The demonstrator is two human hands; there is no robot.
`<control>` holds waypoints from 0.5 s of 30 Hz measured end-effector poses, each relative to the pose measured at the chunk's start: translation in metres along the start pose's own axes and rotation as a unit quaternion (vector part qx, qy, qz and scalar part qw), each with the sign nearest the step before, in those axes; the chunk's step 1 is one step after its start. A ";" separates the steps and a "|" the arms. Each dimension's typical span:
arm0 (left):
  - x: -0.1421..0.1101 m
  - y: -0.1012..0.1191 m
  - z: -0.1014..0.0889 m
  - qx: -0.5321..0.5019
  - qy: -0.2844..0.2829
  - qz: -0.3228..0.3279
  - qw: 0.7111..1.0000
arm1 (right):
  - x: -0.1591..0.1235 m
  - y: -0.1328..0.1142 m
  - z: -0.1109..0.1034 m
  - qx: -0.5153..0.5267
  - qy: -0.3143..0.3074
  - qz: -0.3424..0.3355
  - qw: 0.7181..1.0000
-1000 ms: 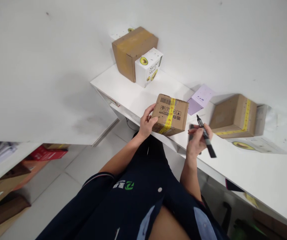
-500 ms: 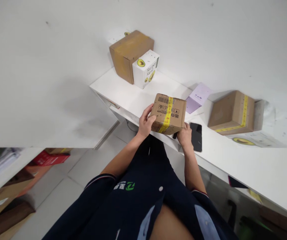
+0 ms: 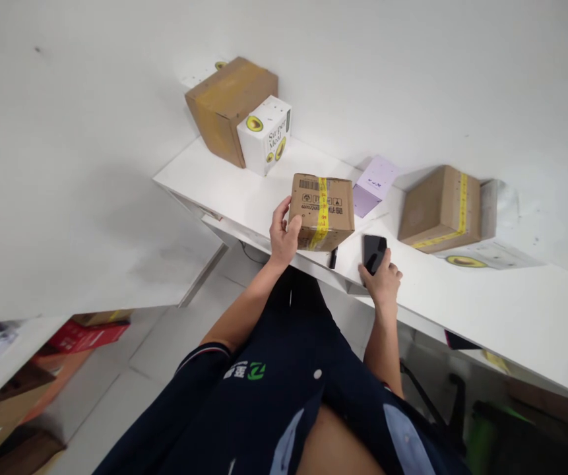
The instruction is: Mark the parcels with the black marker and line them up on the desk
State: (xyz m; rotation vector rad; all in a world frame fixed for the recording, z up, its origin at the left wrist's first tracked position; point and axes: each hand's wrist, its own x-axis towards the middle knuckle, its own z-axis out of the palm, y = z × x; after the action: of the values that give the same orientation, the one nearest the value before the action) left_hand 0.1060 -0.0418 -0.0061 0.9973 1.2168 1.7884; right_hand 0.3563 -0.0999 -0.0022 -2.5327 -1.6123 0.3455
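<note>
A long white bench (image 3: 462,310) runs from the middle of the frame down to the right edge. At its far end, in the upper middle, stands a big brown box (image 3: 224,105) with a white avocado box (image 3: 264,135) touching its front. Near the right side lies another brown box with yellow tape (image 3: 439,208), and a flat avocado sheet (image 3: 481,254) lies just beside it. A purple box (image 3: 373,185) rests against the wall between the boxes.

In the middle of the frame sits a small taped box (image 3: 320,211), close to the front edge of the bench. The left hand (image 3: 282,236) has its grip clamped on the left side of this box, thumb on the front face. A black marker (image 3: 333,257) lies on the bench just under the box's right corner.

The right hand (image 3: 382,280) rests on a black phone (image 3: 373,252) just right of the marker. Its fingers lie on the lower end of the phone, loosely curled, not closed around it.
</note>
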 end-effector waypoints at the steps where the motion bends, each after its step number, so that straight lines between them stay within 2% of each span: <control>1: -0.001 0.000 -0.002 0.016 0.007 0.009 1.000 | 0.002 0.001 -0.001 0.008 0.003 0.005 1.000; 3: -0.008 0.001 -0.009 0.060 0.040 0.051 0.996 | 0.009 0.005 -0.002 0.042 0.015 0.023 0.999; 6: -0.025 0.009 -0.026 0.131 0.098 0.177 0.970 | 0.015 0.017 -0.006 0.177 0.020 0.062 0.982; 7: -0.033 0.014 -0.031 0.142 0.096 0.218 0.961 | 0.014 0.022 -0.007 0.246 0.016 0.076 0.966; 9: -0.049 0.025 -0.035 0.135 0.043 0.265 0.954 | 0.008 0.025 -0.013 0.391 0.008 0.090 0.916; 10: -0.057 0.031 -0.034 0.119 0.000 0.265 0.957 | 0.002 0.024 -0.017 0.451 0.010 0.085 0.888; 12: -0.072 0.043 -0.027 0.081 -0.086 0.213 0.970 | -0.015 0.013 -0.025 0.531 0.028 0.039 0.846; 15: -0.089 0.055 -0.007 0.006 -0.174 0.063 0.983 | -0.047 -0.017 -0.032 0.554 0.063 -0.075 0.826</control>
State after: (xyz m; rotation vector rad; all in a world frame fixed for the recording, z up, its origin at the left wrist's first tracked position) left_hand 0.1295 -0.1387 0.0273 1.3537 0.9651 1.6139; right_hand 0.3307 -0.1344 0.0389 -1.4772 -1.0295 0.7840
